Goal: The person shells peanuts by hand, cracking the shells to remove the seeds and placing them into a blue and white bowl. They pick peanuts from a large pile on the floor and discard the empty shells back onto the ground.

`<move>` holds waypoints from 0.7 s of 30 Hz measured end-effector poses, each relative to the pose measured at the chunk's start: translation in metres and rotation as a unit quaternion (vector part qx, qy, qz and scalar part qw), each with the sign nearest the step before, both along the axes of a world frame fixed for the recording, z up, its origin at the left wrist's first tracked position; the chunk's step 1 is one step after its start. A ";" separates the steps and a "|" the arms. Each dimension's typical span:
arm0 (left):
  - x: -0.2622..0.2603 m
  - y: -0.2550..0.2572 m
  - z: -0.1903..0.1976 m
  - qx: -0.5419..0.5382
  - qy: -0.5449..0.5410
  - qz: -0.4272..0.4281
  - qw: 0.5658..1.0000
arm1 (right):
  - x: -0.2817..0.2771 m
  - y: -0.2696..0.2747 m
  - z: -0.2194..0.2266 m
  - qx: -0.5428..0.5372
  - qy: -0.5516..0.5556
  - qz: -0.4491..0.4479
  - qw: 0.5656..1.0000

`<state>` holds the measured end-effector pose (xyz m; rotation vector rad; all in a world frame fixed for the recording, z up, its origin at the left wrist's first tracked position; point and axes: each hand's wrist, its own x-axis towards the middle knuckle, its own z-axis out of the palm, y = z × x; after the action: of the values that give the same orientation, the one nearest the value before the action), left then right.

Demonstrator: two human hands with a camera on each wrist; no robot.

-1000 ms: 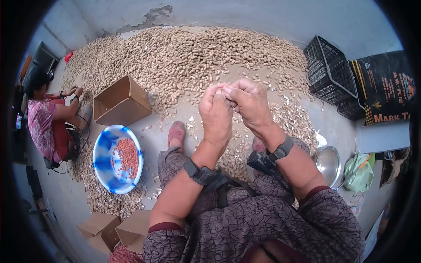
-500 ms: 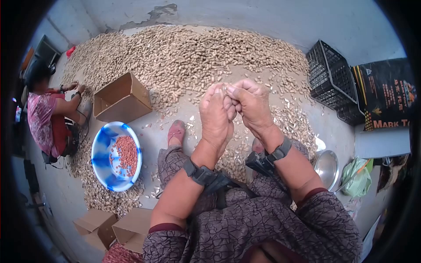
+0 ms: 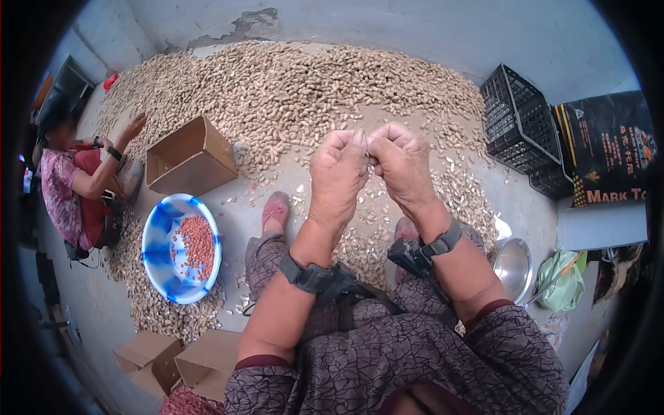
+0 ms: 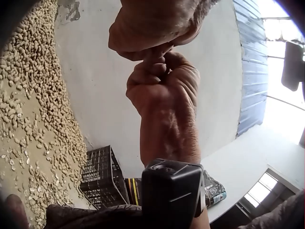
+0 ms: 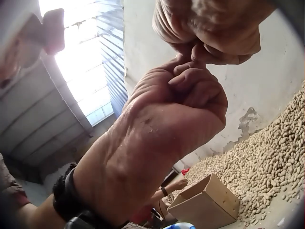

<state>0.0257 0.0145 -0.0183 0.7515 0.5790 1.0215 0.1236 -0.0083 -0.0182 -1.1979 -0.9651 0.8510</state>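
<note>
My left hand (image 3: 337, 173) and right hand (image 3: 401, 166) are raised in front of my chest, fingertips meeting. Thumbs and forefingers pinch a small peanut between them, almost wholly covered by the fingers. The other fingers curl into the palms, as the left wrist view shows on the right hand (image 4: 164, 90) and the right wrist view on the left hand (image 5: 167, 112). Beyond them a wide heap of unshelled peanuts (image 3: 297, 90) lies along the wall. Left of my feet, a blue and white basin (image 3: 153, 259) contains reddish shelled peanut kernels (image 3: 198, 242).
An open cardboard box (image 3: 197, 162) stands behind the basin. Empty shells (image 3: 363, 252) litter the floor between my feet. At right are a black plastic crate (image 3: 515, 121), a metal bowl (image 3: 513, 266) and a green bag (image 3: 560, 283). Another person (image 3: 69, 169) squats at far left.
My hands have stayed together at chest height, the fingertips shifting slightly and the knuckles now a little farther apart. The person at left has raised a hand off the heap.
</note>
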 end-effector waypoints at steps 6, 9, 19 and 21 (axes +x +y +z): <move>0.001 0.002 -0.012 -0.051 -0.111 -0.044 0.991 | -0.005 -0.010 0.018 -0.024 0.088 0.048 0.995; 0.000 0.001 -0.011 -0.076 -0.140 -0.077 0.984 | -0.004 -0.012 0.020 -0.027 0.107 0.058 0.992; -0.001 0.005 -0.021 -0.121 -0.164 -0.094 0.975 | -0.009 -0.014 0.014 0.026 0.001 0.040 0.999; -0.002 0.004 -0.019 -0.139 -0.138 -0.061 0.979 | -0.009 -0.012 0.007 0.061 -0.070 0.032 0.995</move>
<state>0.0238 0.0189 -0.0370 0.3839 0.4175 0.8886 0.1142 -0.0199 -0.0113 -1.1368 -1.1579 0.7541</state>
